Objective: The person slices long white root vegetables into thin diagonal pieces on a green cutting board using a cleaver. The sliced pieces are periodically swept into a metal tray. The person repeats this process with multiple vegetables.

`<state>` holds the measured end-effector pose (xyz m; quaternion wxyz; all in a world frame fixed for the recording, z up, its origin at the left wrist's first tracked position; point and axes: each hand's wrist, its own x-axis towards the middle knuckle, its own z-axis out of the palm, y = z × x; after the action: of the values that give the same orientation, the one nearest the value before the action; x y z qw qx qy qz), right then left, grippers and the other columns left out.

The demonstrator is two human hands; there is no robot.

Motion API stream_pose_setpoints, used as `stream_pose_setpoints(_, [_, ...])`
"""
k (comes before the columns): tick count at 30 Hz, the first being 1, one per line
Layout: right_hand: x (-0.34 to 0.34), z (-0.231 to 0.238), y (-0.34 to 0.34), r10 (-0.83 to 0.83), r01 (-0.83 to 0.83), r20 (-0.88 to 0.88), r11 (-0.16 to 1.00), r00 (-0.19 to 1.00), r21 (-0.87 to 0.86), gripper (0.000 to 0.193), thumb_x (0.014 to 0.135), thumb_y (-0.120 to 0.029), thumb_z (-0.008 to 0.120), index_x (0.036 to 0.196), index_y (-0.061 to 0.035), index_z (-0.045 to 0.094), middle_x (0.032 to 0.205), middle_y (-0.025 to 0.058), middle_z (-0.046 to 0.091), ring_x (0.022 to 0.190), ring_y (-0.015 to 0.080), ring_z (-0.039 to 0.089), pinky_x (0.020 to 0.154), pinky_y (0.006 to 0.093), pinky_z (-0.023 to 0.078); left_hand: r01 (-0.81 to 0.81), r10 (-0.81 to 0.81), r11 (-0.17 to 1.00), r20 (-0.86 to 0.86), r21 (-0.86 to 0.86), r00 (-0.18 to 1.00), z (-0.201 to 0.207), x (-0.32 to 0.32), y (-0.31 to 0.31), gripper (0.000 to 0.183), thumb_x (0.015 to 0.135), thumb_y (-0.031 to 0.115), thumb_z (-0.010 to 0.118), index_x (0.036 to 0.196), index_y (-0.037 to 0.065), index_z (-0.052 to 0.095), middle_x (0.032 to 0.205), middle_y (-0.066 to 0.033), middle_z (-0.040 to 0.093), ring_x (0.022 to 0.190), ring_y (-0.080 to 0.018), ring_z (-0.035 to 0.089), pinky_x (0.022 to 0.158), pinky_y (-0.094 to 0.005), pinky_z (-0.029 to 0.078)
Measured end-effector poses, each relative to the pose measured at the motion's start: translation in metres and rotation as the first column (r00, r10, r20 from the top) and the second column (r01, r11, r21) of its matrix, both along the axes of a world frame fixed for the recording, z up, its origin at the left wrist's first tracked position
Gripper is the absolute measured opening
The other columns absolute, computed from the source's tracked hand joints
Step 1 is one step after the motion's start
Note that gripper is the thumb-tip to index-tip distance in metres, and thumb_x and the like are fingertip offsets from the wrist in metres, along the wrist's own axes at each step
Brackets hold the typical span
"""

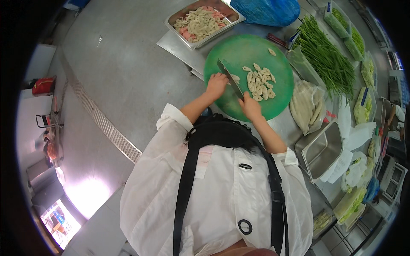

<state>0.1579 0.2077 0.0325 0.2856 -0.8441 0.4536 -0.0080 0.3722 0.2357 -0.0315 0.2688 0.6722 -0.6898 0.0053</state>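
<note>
Right hand (251, 106) grips the knife (229, 77), left hand (217, 85) curls close by the blade, its hold hidden! Slicing, it seems: pale slices (261, 83) lie just beyond the right hand on the green board (239, 47); the next cut calls for careful left-hand clearance.

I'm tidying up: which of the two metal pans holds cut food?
The pan at the green board's upper left, heaped with pale slices and pink pieces; the other pan, at right, shows bare metal inside.
</note>
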Motion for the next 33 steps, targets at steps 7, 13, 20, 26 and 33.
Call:
stream_pose_setpoints(7, [-0.004, 0.021, -0.004, 0.019, -0.025, 0.143, 0.999, 0.989, 0.044, 0.03, 0.09, -0.029, 0.059, 0.097, -0.004, 0.044, 0.077, 0.0212, 0.065, 0.072, 0.0436, 0.063, 0.063, 0.0533, 0.049, -0.006, -0.003, 0.998, -0.127, -0.069, 0.992, 0.001, 0.012, 0.004, 0.007, 0.078, 0.006, 0.06, 0.085, 0.005, 0.064, 0.093, -0.0082, 0.06, 0.092, -0.0289, 0.057, 0.08, -0.0372, 0.048])
stream_pose_setpoints(13, [-0.016, 0.014, 0.003, 0.06, -0.059, -0.021, 0.997, 0.998, 0.057, 0.032, 0.09, -0.031, 0.057, 0.099, -0.004, 0.043, 0.077, 0.0212, 0.066, 0.073, 0.0433, 0.063, 0.064, 0.0531, 0.049, 0.029, -0.028, 0.999, -0.085, 0.014, 0.996, 0.002, 0.012, 0.006, 0.01, 0.077, 0.004, 0.059, 0.086, 0.005, 0.064, 0.092, -0.009, 0.06, 0.092, -0.0295, 0.057, 0.081, -0.0384, 0.048])
stream_pose_setpoints(20, [0.026, -0.002, -0.008, 0.015, -0.014, 0.119, 1.0, 0.993, -0.011, 0.031, 0.091, -0.031, 0.057, 0.098, -0.0039, 0.044, 0.079, 0.0203, 0.066, 0.073, 0.0428, 0.063, 0.063, 0.0525, 0.049, 0.009, -0.013, 1.0, -0.133, -0.029, 0.991, -0.001, 0.022, 0.005, 0.01, 0.076, 0.006, 0.061, 0.086, 0.004, 0.063, 0.093, -0.0094, 0.06, 0.091, -0.0297, 0.056, 0.078, -0.0394, 0.049])
stream_pose_setpoints(26, [-0.018, 0.032, 0.001, 0.102, -0.102, 0.01, 0.992, 0.995, 0.069, 0.032, 0.09, -0.031, 0.059, 0.098, -0.004, 0.044, 0.08, 0.0198, 0.067, 0.074, 0.0423, 0.064, 0.063, 0.0525, 0.049, 0.017, -0.021, 0.999, -0.119, -0.03, 0.993, 0.002, 0.023, 0.012, 0.008, 0.076, 0.007, 0.061, 0.083, 0.004, 0.062, 0.093, -0.0095, 0.06, 0.091, -0.0298, 0.056, 0.077, -0.0392, 0.049])
stream_pose_setpoints(33, [0.029, -0.011, 0.002, 0.006, -0.006, 0.071, 1.0, 0.997, 0.011, 0.032, 0.09, -0.031, 0.059, 0.097, -0.0037, 0.044, 0.081, 0.0219, 0.066, 0.073, 0.0431, 0.064, 0.064, 0.0537, 0.049, 0.044, -0.046, 0.999, -0.145, -0.015, 0.988, -0.003, 0.025, 0.009, 0.007, 0.076, 0.007, 0.062, 0.083, 0.004, 0.062, 0.093, -0.0101, 0.06, 0.091, -0.0302, 0.056, 0.079, -0.0389, 0.049])
